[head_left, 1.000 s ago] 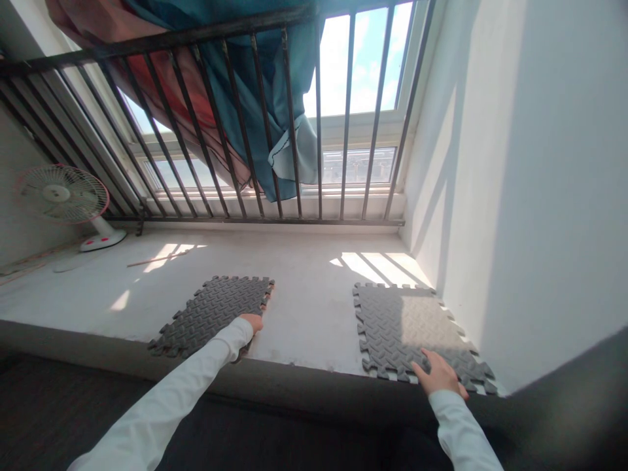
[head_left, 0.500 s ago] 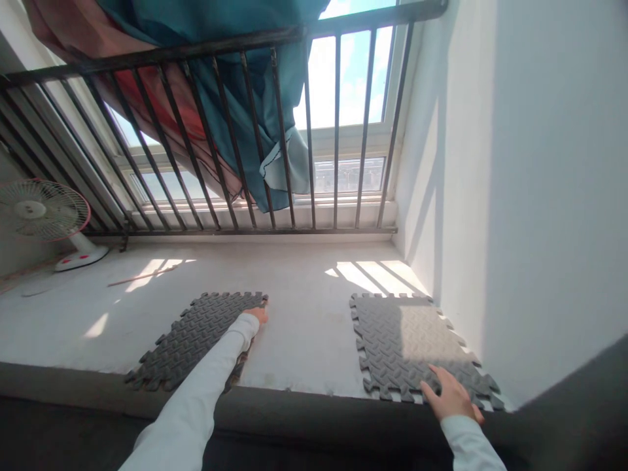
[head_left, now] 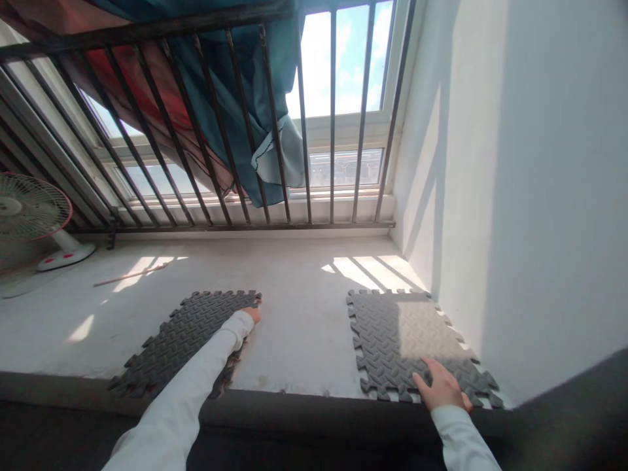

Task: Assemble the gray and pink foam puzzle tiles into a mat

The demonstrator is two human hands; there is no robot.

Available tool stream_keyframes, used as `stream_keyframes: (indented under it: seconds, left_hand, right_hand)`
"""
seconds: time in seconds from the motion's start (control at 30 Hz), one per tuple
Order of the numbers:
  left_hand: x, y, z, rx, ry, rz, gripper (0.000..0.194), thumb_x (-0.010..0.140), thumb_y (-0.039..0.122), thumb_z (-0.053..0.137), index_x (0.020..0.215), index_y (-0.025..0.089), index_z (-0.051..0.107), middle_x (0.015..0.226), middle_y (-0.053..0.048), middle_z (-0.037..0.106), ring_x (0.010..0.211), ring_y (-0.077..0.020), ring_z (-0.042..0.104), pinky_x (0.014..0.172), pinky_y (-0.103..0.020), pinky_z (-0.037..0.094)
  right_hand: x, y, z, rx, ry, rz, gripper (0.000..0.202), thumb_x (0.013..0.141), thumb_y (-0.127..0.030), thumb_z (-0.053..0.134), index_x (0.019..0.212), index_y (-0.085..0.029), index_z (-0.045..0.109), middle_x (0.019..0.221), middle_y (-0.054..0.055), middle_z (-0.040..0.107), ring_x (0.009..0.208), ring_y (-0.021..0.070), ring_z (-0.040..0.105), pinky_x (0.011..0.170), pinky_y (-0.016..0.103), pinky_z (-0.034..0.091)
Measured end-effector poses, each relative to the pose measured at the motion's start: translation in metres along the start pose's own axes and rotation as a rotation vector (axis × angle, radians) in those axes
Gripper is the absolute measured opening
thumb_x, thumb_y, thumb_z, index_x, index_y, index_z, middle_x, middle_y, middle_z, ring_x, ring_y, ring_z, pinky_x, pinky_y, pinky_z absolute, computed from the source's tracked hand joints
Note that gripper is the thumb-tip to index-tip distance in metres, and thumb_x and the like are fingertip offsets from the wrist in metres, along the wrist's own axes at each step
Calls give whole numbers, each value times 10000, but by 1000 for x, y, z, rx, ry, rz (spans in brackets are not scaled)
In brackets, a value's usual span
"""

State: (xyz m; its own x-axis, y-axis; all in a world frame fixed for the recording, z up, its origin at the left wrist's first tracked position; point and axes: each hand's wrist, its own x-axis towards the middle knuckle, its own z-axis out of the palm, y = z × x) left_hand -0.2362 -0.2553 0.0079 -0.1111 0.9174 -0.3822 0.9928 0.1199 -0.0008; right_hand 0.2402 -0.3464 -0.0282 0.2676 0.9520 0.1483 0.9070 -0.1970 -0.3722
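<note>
Left mat (head_left: 184, 333) and right mat (head_left: 383, 333) lie apart at the ledge's (head_left: 294, 340) edge. Right hand (head_left: 440, 384) spread; left hand's (head_left: 252, 314) grip cannot be determined. Risk: backward pull could drag either mat off.

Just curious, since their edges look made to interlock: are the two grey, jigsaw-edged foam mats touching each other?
Apart. The head view shows a broad strip of the flat white ledge between the left mat and the right mat.
</note>
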Motion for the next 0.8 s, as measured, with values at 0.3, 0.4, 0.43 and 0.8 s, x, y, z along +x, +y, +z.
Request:
stream_keyframes:
  seconds: [0.3, 0.4, 0.43, 0.8]
  left_hand:
    - [-14, 4, -9, 2, -30, -69, 210, 717, 239, 510, 844, 123, 631, 1034, -182, 597, 995, -267, 539, 850, -397, 397]
    - [-20, 3, -20, -81, 45, -9, 175, 656, 223, 561, 792, 146, 639, 1087, -144, 577, 1033, -256, 515, 895, -369, 366]
    - [-21, 4, -24, -120, 82, 1, 182, 668, 218, 548, 805, 137, 637, 1108, -148, 562, 1052, -251, 501, 912, -359, 351]
    - [-64, 111, -30, -1361, 91, 548, 830, 724, 476, -270, 1340, 94, 134, 1368, -114, 287, 1199, -158, 354, 924, -339, 368]
  right_hand:
    - [1, 3, 2, 32, -1, 15, 452, 680, -379, 318, 1047, -218, 527, 1159, 83, 515, 1061, 236, 456, 850, 459, 367]
    - [1, 7, 5, 62, 6, 30, 446, 672, -395, 331, 1040, -236, 527, 1159, 75, 517, 1057, 248, 460, 844, 475, 369]
    - [2, 8, 5, 81, 9, 30, 453, 667, -403, 336, 1037, -228, 530, 1157, 82, 517, 1056, 256, 460, 846, 479, 368]
    - [20, -10, -11, 1289, -295, 321, 535, 533, -517, 611, 944, -177, 576, 1122, 107, 554, 1067, 272, 478, 891, 393, 392]
